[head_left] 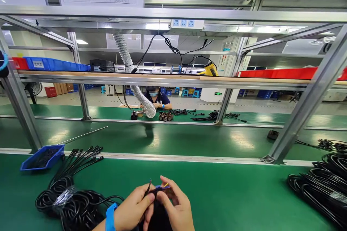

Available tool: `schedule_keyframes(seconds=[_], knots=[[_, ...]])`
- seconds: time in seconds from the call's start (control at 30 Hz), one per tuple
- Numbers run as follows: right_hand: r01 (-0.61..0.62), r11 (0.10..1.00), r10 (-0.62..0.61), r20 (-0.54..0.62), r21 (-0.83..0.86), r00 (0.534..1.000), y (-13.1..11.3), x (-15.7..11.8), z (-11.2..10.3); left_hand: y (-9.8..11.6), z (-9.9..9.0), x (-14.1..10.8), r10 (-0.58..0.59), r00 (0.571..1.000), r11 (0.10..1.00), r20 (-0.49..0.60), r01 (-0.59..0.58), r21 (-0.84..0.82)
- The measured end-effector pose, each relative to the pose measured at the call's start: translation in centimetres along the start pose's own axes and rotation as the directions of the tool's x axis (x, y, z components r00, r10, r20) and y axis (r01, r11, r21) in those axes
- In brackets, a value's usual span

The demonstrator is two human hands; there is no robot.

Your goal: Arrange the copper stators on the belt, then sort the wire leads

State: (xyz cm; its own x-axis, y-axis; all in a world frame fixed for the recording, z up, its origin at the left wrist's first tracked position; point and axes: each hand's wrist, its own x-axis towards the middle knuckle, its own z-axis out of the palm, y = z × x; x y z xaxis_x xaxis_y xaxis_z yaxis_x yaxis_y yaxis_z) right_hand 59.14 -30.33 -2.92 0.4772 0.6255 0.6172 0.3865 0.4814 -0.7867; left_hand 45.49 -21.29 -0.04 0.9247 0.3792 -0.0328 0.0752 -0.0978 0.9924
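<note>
At the front middle of the bench, my left hand [137,204] pinches a black cable [148,189] between thumb and fingers. Close beside it, my right hand [176,202] is closed on thin coloured wires [166,186], blue and yellow, at the cable's end. A blue band circles my left wrist. To the left lies a bundle of black cables [81,202], tied with clear wrap, its connector ends [86,157] fanned out behind. Something dark below my hands is partly hidden by them.
A blue tray [58,150] of small black parts stands at the left. Coiled black cables [320,187] lie at the right. Metal posts [295,122] and a shelf cross the bench. A silver duct hose [142,99] hangs down; a person [159,97] sits across.
</note>
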Motion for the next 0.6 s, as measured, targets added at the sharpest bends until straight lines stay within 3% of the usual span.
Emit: schedule_keyframes(seconds=[0.07,0.17,0.2,0.23,0.3,0.37,0.43,0.5,0.53,0.6], knots=[[0.074,0.995,-0.074,-0.003,-0.065,0.997,-0.3,0.0,0.0,-0.1,0.0,-0.4,-0.003,1.000,0.999,0.017,0.004,-0.037],[0.304,0.921,-0.304,0.036,-0.242,0.952,-0.5,-0.3,0.2,-0.5,0.1,-1.1,-0.067,0.998,0.993,0.011,0.068,-0.092],[0.324,0.911,-0.322,0.049,-0.255,0.945,-0.5,-0.4,0.3,-0.7,0.1,-1.3,-0.092,0.996,0.989,0.011,0.093,-0.114],[0.292,0.927,-0.285,0.062,-0.234,0.956,-0.5,-0.5,0.3,-0.9,0.0,-1.5,-0.113,0.993,0.984,0.019,0.115,-0.140],[0.100,0.987,-0.089,0.093,-0.128,0.992,-0.5,-0.4,0.2,-1.5,-0.1,-1.8,-0.136,0.990,0.970,0.042,0.141,-0.199],[-0.120,0.992,0.123,0.124,-0.034,0.985,-0.3,-0.1,-0.3,-2.2,-0.1,-1.9,-0.136,0.989,0.957,0.052,0.145,-0.251],[-0.213,0.975,0.219,0.111,-0.060,0.970,0.2,0.1,-0.8,-2.9,-0.2,-1.8,-0.123,0.992,0.948,0.025,0.125,-0.293],[-0.122,0.956,0.172,0.174,-0.268,0.970,1.1,0.0,-1.0,-3.4,-0.2,-1.7,-0.106,0.994,0.932,-0.038,0.085,-0.353],[-0.004,0.915,0.120,0.263,-0.403,0.957,1.7,-0.3,-0.9,-3.6,-0.2,-1.7,-0.099,0.992,0.917,-0.080,0.060,-0.394],[0.288,0.747,0.033,0.466,-0.599,0.884,3.1,-1.1,-0.3,-3.8,-0.3,-1.7,-0.088,0.982,0.881,-0.167,-0.001,-0.472]])
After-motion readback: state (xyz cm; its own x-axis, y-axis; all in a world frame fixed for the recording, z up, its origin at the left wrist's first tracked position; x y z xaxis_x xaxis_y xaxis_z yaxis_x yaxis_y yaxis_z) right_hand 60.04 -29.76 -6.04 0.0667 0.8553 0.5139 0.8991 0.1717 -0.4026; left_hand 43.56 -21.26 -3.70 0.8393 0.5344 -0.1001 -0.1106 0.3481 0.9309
